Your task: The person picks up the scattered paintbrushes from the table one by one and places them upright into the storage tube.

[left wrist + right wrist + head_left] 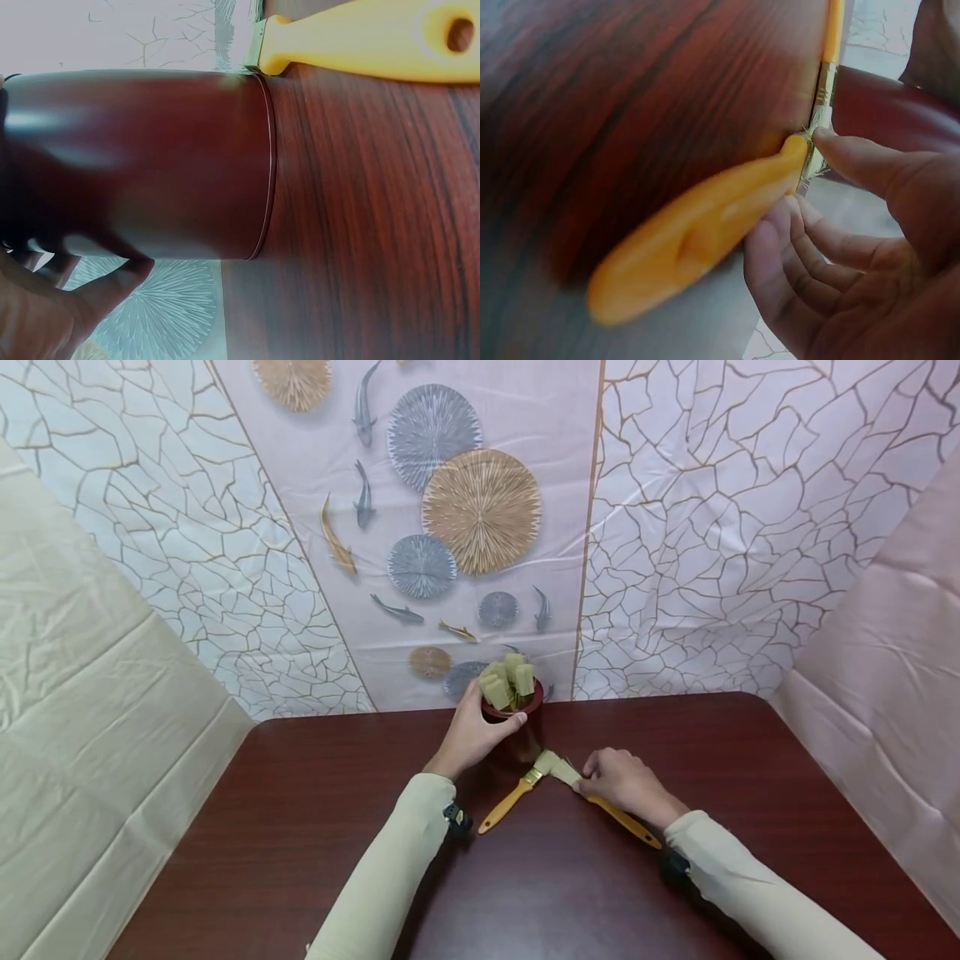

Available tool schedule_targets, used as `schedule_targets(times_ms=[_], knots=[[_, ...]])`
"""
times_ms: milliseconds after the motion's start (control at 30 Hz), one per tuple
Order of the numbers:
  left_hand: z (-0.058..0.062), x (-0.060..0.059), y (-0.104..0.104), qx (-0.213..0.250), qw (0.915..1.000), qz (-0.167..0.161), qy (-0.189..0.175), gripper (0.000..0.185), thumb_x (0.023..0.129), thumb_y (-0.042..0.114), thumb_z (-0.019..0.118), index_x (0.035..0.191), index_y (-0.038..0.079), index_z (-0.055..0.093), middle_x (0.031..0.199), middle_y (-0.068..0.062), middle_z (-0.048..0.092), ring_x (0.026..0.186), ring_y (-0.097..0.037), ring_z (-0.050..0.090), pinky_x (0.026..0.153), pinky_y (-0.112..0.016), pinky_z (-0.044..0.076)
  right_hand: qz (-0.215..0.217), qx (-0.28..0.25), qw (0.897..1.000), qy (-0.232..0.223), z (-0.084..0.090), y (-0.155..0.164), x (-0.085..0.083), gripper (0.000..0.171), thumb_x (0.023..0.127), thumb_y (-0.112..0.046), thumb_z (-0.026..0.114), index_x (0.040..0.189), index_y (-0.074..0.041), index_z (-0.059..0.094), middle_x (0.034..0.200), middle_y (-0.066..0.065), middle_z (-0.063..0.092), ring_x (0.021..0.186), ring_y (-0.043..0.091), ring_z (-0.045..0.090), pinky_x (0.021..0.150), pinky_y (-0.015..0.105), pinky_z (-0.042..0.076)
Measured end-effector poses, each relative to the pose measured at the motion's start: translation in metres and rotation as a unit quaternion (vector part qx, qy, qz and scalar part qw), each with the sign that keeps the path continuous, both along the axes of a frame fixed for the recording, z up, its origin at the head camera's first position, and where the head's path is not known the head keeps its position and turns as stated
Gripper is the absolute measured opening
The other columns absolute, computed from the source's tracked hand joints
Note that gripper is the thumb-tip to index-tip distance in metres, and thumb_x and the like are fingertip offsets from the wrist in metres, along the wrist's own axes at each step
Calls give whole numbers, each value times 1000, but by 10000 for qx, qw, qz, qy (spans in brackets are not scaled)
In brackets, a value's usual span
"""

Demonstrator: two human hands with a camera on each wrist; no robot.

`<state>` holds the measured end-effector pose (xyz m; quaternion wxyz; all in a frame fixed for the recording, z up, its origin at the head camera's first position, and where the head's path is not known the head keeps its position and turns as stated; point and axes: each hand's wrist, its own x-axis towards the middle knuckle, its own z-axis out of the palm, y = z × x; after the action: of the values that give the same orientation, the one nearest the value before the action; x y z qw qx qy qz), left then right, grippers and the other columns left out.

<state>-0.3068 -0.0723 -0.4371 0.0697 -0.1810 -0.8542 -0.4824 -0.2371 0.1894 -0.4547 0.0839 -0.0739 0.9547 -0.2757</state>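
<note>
My left hand point(471, 727) grips a dark red, glossy cylindrical cup point(534, 702) near its rim, thumb on the near side. Several paintbrushes point(495, 689) stand in the cup with pale bristles upward. In the left wrist view the cup's smooth wall point(150, 165) fills the left half. My right hand point(626, 783) pinches a flat paintbrush point(705, 232) with a yellow handle close to its metal band, thumb on one side, fingers on the other. A second yellow-handled paintbrush point(506, 806) lies before the cup. The bristles of both brushes meet or overlap.
Everything is on a dark red-brown wood-grain table point(315, 860). A patterned cloth backdrop point(675, 568) rises right behind its far edge, close to the cup. Pale cloth panels point(97, 710) stand along both sides.
</note>
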Motion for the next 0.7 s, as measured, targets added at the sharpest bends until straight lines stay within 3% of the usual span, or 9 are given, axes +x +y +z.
schedule_targets(times_ms=[100,200,433,700], knots=[[0,0,0,34,10000,-1,-1,94,91,50,80,166,24,31,162,1,40,147,-21,44,118,-50,40,-92,-16,9999,-90,0,-3,0,30,93,-25,83,71,-13,64,60,-5,47,54,11,45,52,27,34],[0,0,0,62,10000,3,-11,94,90,50,80,166,24,31,163,0,40,148,-22,43,118,-51,39,-139,-157,9992,-342,-1,-5,1,32,91,-24,85,69,-13,64,59,-4,53,51,11,51,48,25,39],[0,0,0,56,10000,26,-6,96,90,51,81,166,24,31,164,-1,39,148,-23,43,118,-52,39,-128,-641,9949,-773,0,-4,5,25,92,-18,84,79,-7,66,68,5,66,53,16,63,52,30,54],[-2,-1,0,73,10000,17,11,95,90,51,81,166,24,31,162,-1,40,148,-23,44,118,-52,39,215,-1212,9913,-466,22,-1,9,16,98,-12,76,97,-1,64,74,8,64,54,19,63,54,37,58]])
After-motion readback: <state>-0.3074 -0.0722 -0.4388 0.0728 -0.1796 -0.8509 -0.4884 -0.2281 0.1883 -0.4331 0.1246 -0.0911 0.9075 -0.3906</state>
